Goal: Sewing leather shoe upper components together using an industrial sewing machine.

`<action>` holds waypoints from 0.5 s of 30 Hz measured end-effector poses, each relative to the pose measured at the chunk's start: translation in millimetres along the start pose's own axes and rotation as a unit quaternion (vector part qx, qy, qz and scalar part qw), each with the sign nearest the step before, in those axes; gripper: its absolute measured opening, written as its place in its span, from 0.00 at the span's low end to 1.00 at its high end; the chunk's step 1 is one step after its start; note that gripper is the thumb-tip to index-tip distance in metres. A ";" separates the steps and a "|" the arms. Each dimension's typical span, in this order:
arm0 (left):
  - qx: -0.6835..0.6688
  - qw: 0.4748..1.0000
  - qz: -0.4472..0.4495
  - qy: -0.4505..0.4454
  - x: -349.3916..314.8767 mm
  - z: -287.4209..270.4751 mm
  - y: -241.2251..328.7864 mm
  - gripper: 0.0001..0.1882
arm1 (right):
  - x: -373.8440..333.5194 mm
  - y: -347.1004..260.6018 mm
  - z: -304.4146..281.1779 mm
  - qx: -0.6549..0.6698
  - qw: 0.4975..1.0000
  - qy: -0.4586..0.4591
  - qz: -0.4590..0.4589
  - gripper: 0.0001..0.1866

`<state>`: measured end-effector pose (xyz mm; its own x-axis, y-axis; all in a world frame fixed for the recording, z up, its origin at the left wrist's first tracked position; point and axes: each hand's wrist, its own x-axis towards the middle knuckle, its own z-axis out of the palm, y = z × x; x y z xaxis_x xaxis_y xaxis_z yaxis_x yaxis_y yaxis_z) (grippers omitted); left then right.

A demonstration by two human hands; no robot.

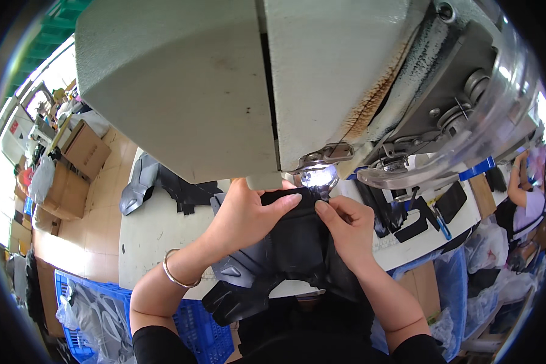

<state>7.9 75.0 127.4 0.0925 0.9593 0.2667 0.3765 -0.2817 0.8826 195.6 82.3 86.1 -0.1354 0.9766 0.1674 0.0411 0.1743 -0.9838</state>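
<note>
A black fabric piece (291, 239) is pinched by the left hand (249, 215) and right hand (346, 221) under the sewing machine (224, 79). Brown cardboard boxes (82, 148) are stacked at left; a blue crate (194, 327) sits below.

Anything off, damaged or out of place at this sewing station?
The sewing machine head has a rusty brown streak and black grime down its front edge, near the clear guard. Otherwise nothing stands out: left hand and right hand both pinch the black piece flat under the lit needle area.
</note>
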 end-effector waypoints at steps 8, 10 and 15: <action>0.011 1.000 0.025 -0.012 11.0 -6.5 -13.0 0.14 | 2.3 1.6 0.2 -0.022 0.999 -0.018 -0.045 0.19; 0.011 0.999 0.033 -0.013 14.8 -10.7 -13.4 0.14 | 1.4 -3.0 1.6 0.002 0.998 -0.028 -0.052 0.19; -0.049 0.987 -0.128 -0.088 29.2 -19.8 -1.7 0.13 | 3.6 -12.3 7.9 0.045 0.998 -0.014 -0.048 0.20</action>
<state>-8.2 103.1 141.3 0.1680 0.9852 -0.0342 0.3176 -0.0213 0.9480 186.7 82.6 98.3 -0.1619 0.9519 0.2600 -0.0627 0.2530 -0.9654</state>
